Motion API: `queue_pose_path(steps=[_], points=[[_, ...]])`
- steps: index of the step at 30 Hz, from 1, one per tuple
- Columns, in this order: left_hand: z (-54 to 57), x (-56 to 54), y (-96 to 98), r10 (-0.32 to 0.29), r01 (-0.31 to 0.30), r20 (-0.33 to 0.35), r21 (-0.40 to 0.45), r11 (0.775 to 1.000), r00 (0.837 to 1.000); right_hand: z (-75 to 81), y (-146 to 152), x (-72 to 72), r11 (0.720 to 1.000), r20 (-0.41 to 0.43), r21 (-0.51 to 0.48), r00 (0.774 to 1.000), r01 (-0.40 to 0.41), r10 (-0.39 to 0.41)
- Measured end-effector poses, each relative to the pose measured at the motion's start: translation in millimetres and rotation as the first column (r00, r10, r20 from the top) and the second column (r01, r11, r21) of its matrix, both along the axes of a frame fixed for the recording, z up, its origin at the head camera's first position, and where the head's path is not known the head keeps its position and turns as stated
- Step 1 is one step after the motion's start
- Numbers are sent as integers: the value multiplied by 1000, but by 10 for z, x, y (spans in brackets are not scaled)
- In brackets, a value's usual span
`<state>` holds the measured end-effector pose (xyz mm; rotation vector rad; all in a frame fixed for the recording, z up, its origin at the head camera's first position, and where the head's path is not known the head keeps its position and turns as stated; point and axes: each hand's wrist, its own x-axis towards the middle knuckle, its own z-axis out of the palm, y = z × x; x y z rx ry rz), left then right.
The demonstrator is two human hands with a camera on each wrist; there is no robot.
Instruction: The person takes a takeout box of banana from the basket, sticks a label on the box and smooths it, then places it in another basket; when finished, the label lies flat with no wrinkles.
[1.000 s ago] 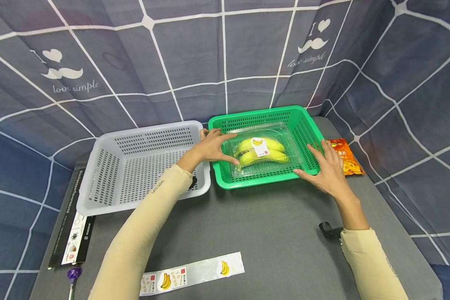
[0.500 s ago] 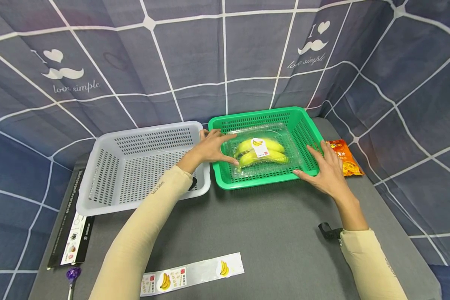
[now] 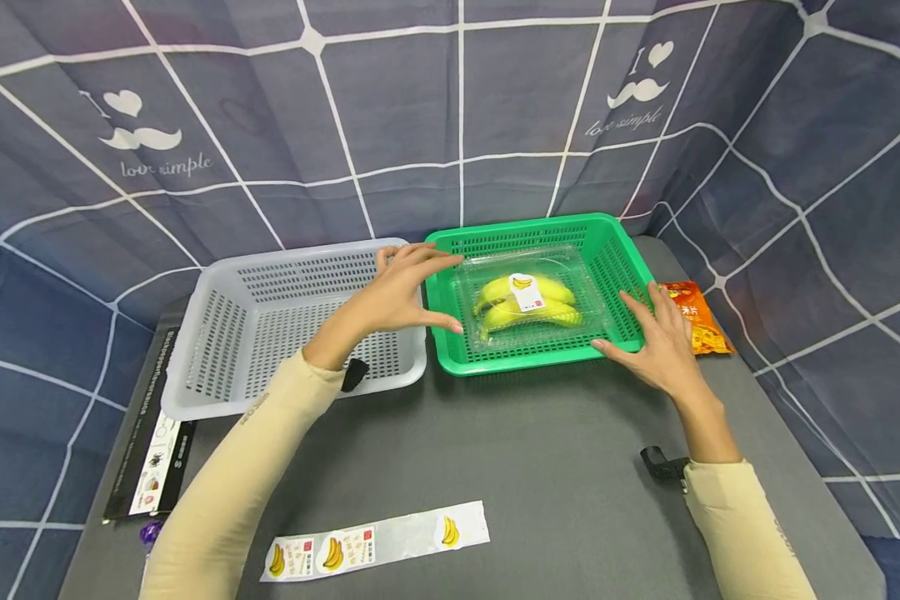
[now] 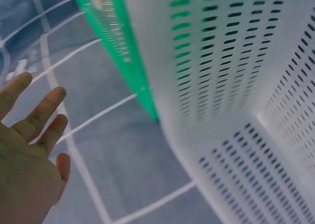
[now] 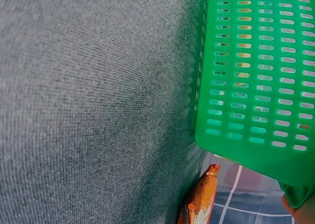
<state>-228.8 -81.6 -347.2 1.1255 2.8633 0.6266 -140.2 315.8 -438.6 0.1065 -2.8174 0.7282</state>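
My left hand [image 3: 390,296] hovers above the right end of the grey basket [image 3: 217,400], fingers spread, holding nothing. In the left wrist view it also appears apart from both baskets. My right hand [image 3: 663,346] rests at the front right corner of the green basket [image 3: 525,360], thumb over the front rim and fingers extended along the right rim. Inside that basket lies a clear plastic container [image 3: 585,312] with bananas [image 3: 495,314] in it. A white banana label [image 3: 526,292] is on its lid. The right wrist view shows mainly the green basket's outer wall [image 5: 261,81].
An orange snack bag [image 3: 697,317] lies right of the green basket. On the grey table [image 3: 540,458] lies a strip of banana stickers [image 3: 405,537] near the front. A black box [image 3: 157,450] and a purple-wrapped lollipop [image 3: 151,532] are at left. A tile-patterned curtain [image 3: 390,108] stands behind.
My left hand has come away from the left rim of the green basket and moved left over the grey basket. The right hand has stayed at its corner. The camera view has shifted slightly.
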Motion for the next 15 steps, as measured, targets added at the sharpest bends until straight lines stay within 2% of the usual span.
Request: queue_pose_path(steps=[3, 6, 11, 15], points=[[50, 193, -183, -10, 14, -48, 81, 997, 999, 3, 15, -31, 1000, 0, 0, 1000, 4, -4], [10, 338, -336, -4, 17, -95, 134, 991, 995, 4, 40, -61, 1000, -2, 6, 1000, 5, -5], [-112, 489, -466, 3, 16, -120, 158, 987, 993, -1, 109, -63, 1000, 10, 18, 1000, 10, -10], [-155, 589, -539, 4, 20, -129, 180, 983, 992, -40, 143, -52, 1000, 5, 11, 1000, 18, -18]])
